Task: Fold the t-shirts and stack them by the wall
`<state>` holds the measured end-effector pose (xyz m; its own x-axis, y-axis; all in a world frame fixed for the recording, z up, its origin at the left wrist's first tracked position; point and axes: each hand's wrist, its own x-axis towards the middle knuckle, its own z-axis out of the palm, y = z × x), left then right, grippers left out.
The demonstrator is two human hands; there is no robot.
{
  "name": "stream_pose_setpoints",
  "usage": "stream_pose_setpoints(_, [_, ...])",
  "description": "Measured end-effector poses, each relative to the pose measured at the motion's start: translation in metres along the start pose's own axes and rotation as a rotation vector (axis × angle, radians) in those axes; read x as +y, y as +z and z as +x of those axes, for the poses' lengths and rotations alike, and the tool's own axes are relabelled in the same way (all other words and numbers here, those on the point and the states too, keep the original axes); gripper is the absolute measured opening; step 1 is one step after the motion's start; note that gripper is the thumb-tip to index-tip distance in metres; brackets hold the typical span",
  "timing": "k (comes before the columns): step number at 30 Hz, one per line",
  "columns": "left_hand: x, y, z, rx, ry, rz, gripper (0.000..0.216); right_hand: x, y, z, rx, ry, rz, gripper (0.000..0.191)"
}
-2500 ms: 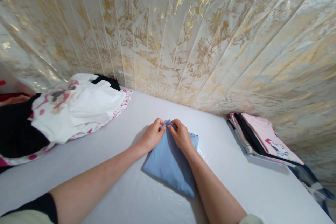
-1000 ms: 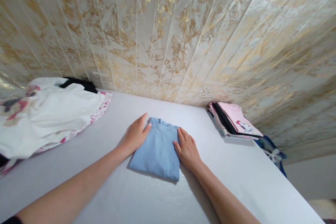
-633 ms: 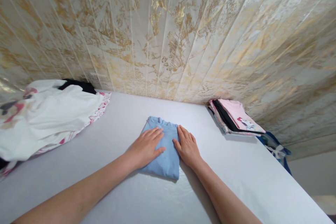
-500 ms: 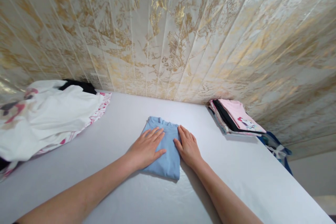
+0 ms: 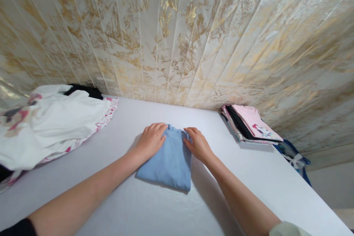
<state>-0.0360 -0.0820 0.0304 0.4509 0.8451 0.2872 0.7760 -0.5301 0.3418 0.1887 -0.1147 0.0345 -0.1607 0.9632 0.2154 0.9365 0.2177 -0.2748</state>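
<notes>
A folded light-blue garment (image 5: 168, 166) lies on the white surface in front of me, its gathered edge towards the wall. My left hand (image 5: 151, 141) is at its upper left corner, with fingers bent over the edge and the thumb on the cloth. At the upper right corner, my right hand (image 5: 197, 143) has its fingers and thumb closed on the edge. The fabric under the fingertips is partly hidden.
At the left lies a loose heap with a white printed garment (image 5: 69, 118) and a black one (image 5: 85, 91). A folded stack topped by a pink garment (image 5: 253, 120) sits at the right. Behind it, a blue item (image 5: 295, 158) hangs past the white table's edge (image 5: 312, 199). A gold-patterned curtain (image 5: 177, 44) borders the back.
My left hand has slid from flat on the garment's middle to its upper left corner. My right hand has curled its fingers at the upper right corner. More of the blue cloth shows.
</notes>
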Motion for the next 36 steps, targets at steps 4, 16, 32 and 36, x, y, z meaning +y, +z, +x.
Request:
stream_pose_setpoints(4, [-0.015,0.014,0.006,-0.050,0.006,0.004,0.047,0.000,0.011,-0.008,0.039,0.066,-0.032,0.052])
stream_pose_setpoints(16, [-0.044,0.015,0.046,-0.112,-0.036,-0.110,0.045,-0.086,-0.003,-0.099,-0.108,-0.357,0.030,0.037])
stream_pose_setpoints(32, [0.027,-0.059,-0.071,-0.312,-0.173,-0.031,0.018,-0.001,-0.030,-0.086,-0.021,-0.047,-0.145,0.039])
stream_pose_setpoints(36, [0.033,-0.042,-0.072,-0.206,0.042,-0.150,0.013,-0.016,-0.016,-0.094,-0.084,-0.032,-0.107,0.037])
